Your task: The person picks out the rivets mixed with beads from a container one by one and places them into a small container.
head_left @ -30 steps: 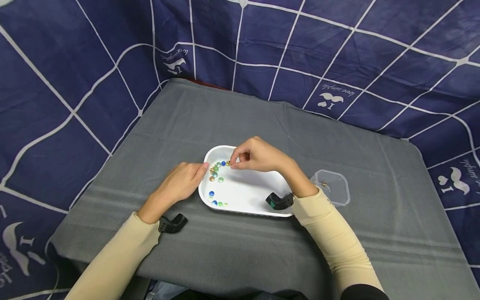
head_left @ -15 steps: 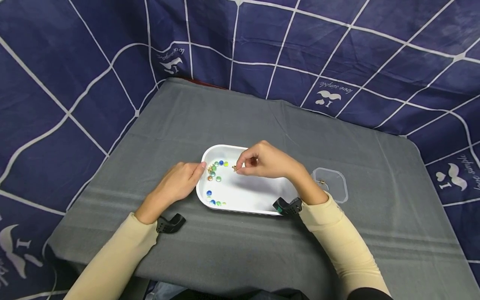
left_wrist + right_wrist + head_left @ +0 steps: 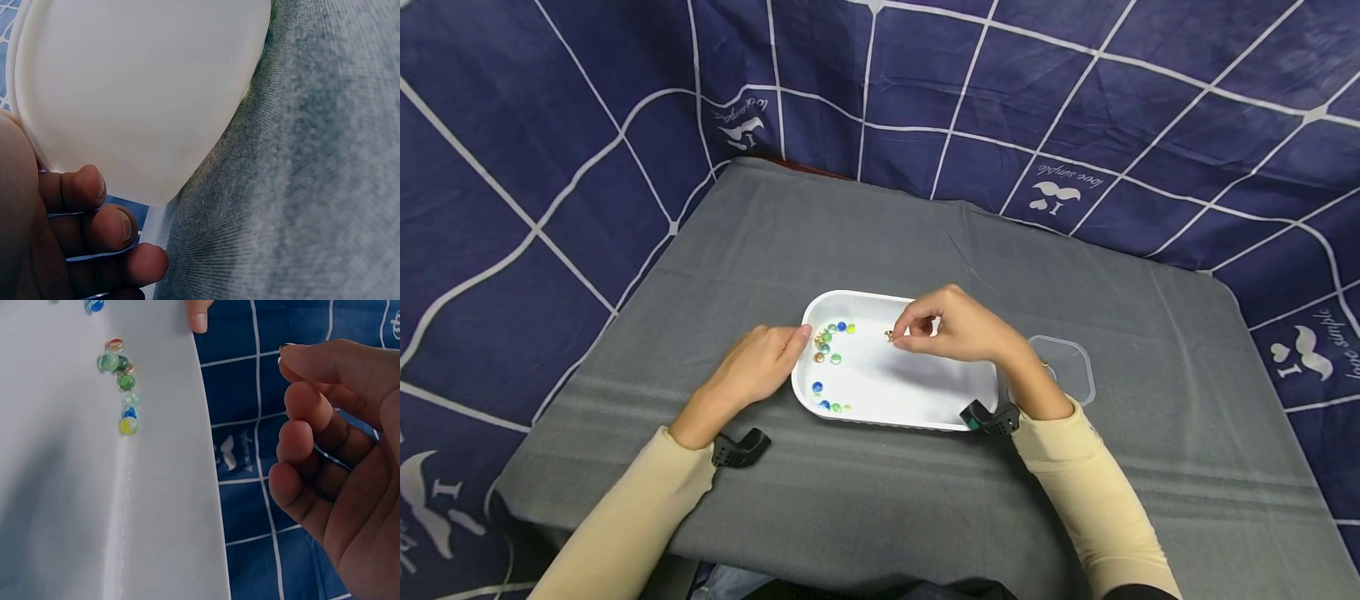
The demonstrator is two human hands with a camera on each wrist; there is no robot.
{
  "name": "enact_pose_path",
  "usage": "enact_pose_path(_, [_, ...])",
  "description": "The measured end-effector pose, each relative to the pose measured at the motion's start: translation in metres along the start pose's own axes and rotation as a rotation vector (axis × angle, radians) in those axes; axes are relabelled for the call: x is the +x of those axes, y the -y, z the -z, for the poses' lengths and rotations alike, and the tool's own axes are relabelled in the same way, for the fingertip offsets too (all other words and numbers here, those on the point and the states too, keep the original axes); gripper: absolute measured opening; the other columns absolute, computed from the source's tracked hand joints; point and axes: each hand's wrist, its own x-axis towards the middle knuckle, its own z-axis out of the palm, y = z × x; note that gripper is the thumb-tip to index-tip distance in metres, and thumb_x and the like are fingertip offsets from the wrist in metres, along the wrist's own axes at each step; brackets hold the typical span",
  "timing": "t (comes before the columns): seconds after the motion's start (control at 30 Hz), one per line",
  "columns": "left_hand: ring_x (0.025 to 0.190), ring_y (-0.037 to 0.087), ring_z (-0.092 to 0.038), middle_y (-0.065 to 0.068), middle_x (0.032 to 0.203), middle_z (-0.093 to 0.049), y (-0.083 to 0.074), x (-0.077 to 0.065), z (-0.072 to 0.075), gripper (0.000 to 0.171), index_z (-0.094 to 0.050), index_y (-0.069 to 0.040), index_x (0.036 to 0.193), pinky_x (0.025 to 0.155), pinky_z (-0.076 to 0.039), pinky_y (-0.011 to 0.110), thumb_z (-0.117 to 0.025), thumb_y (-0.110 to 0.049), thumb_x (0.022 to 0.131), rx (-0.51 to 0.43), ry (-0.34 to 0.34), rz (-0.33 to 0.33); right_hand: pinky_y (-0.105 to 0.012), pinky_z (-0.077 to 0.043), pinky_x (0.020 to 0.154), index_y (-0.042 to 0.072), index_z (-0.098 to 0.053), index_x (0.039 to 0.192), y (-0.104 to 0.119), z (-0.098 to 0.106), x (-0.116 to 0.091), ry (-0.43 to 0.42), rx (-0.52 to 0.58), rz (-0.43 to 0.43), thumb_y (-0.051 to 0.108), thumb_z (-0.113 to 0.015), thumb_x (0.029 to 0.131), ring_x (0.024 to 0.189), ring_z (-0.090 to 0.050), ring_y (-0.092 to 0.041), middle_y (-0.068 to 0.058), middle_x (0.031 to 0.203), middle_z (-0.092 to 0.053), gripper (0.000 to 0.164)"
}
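Note:
Between thumb and forefinger, my right hand point(image 3: 955, 327) pinches a small gold-coloured metal piece point(image 3: 889, 336) above the white tray point(image 3: 917, 404). In the right wrist view the fingertips hide most of that piece. My left hand point(image 3: 762, 360) holds the tray's left end, thumb over the rim; its other fingers point(image 3: 115, 228) show outside the wall in the left wrist view. Inside the tray, glass marbles point(image 3: 825, 348) in green, blue, yellow and orange lie in a curved row by the upper left corner. Several more marbles point(image 3: 825, 405) rest along the lower left edge.
A clear plastic box point(image 3: 1075, 371) stands right of the tray, partly behind the right forearm, with a small gold-coloured piece point(image 3: 1045, 363) in it. Grey cloth point(image 3: 880, 500) covers the table. A blue checked curtain point(image 3: 820, 67) rises at the back and sides.
My right hand has moved right, away from the marbles at the upper left, carrying the gold-coloured piece. My left hand keeps its hold on the tray's left end.

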Motion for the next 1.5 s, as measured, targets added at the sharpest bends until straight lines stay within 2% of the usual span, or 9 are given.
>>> enact_pose_path(0.13, [0.060, 0.021, -0.051, 0.002, 0.060, -0.053, -0.001, 0.000, 0.000, 0.045, -0.059, -0.012, 0.069, 0.056, -0.042, 0.040, -0.040, -0.027, 0.108, -0.003, -0.001, 0.000, -0.028, -0.039, 0.051, 0.013, -0.075, 0.086, 0.000, 0.002, -0.005, -0.017, 0.001, -0.001, 0.006, -0.073, 0.087, 0.060, -0.050, -0.006, 0.013, 0.064, -0.055, 0.007])
enact_pose_path(0.4, [0.059, 0.021, -0.051, 0.002, 0.060, -0.054, -0.001, 0.000, 0.000, 0.045, -0.060, -0.011, 0.069, 0.056, -0.042, 0.040, -0.041, -0.026, 0.107, -0.008, -0.009, -0.001, -0.026, -0.045, 0.055, 0.012, -0.076, 0.087, -0.003, 0.006, -0.018, -0.063, -0.007, -0.001, 0.004, -0.073, 0.086, 0.065, -0.055, -0.007, 0.011, 0.071, -0.061, 0.008])
enact_pose_path(0.77, [0.058, 0.020, -0.048, 0.000, 0.058, -0.048, -0.001, -0.001, 0.000, 0.045, -0.059, -0.011, 0.069, 0.054, -0.039, 0.036, -0.041, -0.026, 0.107, -0.008, 0.000, 0.006, -0.024, -0.047, 0.058, 0.011, -0.076, 0.087, -0.007, 0.014, -0.034, -0.114, -0.003, -0.008, -0.002, -0.073, 0.083, 0.066, -0.057, -0.009, 0.009, 0.074, -0.061, 0.013])
enact_pose_path(0.9, [0.058, 0.020, -0.047, 0.000, 0.057, -0.047, 0.000, -0.001, -0.001, 0.045, -0.058, -0.011, 0.069, 0.054, -0.039, 0.036, -0.040, -0.027, 0.108, -0.006, 0.002, -0.001, -0.023, -0.047, 0.058, 0.011, -0.075, 0.086, -0.008, 0.017, -0.041, -0.134, -0.004, 0.000, -0.005, -0.072, 0.083, 0.067, -0.058, -0.009, 0.008, 0.080, -0.067, 0.017])
enact_pose_path(1.17, [0.059, 0.020, -0.050, 0.001, 0.060, -0.053, 0.002, 0.000, -0.001, 0.046, -0.062, -0.010, 0.072, 0.055, -0.041, 0.038, -0.040, -0.028, 0.108, -0.010, 0.008, 0.003, -0.022, -0.045, 0.057, 0.011, -0.075, 0.085, -0.014, 0.024, -0.054, -0.169, -0.022, 0.022, -0.007, -0.072, 0.083, 0.065, -0.058, -0.008, 0.005, 0.084, -0.072, 0.019])
enact_pose_path(1.33, [0.060, 0.021, -0.051, 0.003, 0.061, -0.054, 0.001, 0.000, -0.001, 0.046, -0.061, -0.010, 0.071, 0.057, -0.043, 0.040, -0.040, -0.028, 0.108, -0.005, 0.010, 0.001, -0.022, -0.046, 0.059, 0.007, -0.075, 0.085, -0.016, 0.027, -0.062, -0.178, -0.014, 0.004, -0.007, -0.073, 0.083, 0.066, -0.058, -0.009, 0.004, 0.084, -0.071, 0.015])
enact_pose_path(1.5, [0.061, 0.021, -0.052, 0.004, 0.063, -0.056, 0.001, 0.000, -0.001, 0.046, -0.062, -0.009, 0.072, 0.058, -0.044, 0.042, -0.040, -0.028, 0.108, -0.004, 0.010, -0.007, -0.021, -0.046, 0.059, 0.009, -0.075, 0.086, -0.016, 0.031, -0.071, -0.200, -0.017, -0.013, -0.008, -0.074, 0.082, 0.065, -0.057, -0.009, 0.003, 0.084, -0.071, 0.017])
